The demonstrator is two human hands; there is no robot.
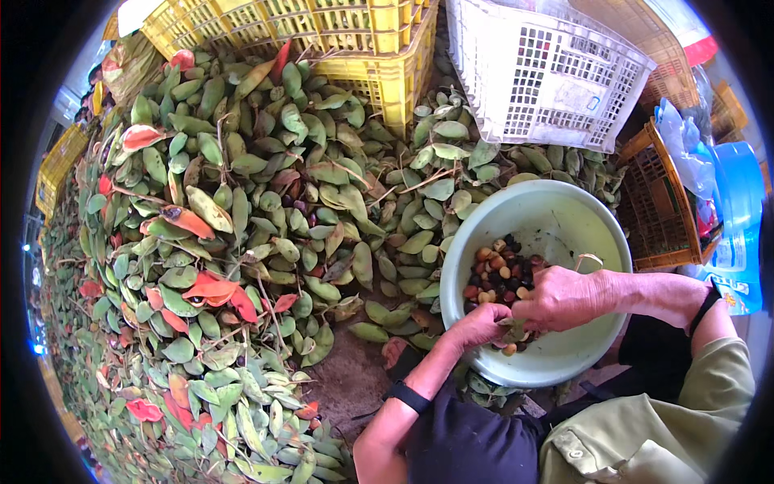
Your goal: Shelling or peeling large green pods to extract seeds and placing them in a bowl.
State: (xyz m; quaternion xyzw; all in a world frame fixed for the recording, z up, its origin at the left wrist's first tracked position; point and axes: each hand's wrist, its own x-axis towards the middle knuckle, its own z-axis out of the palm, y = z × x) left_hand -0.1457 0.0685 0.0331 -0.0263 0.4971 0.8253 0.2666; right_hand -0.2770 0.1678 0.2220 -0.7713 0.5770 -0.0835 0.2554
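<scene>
Pod (512, 329), small, dull green and leathery-looking, partly hidden over the near left of a round pale-green plastic basin (598, 242), apparently pinched in the grip of both left hand (481, 325) and right hand (571, 297); probably light, stiff, best held by its ends.

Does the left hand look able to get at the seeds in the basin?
Likely yes: the left hand is over the basin, close beside the seeds, with no obstacle showing between, though it seems occupied with a green pod.
</scene>
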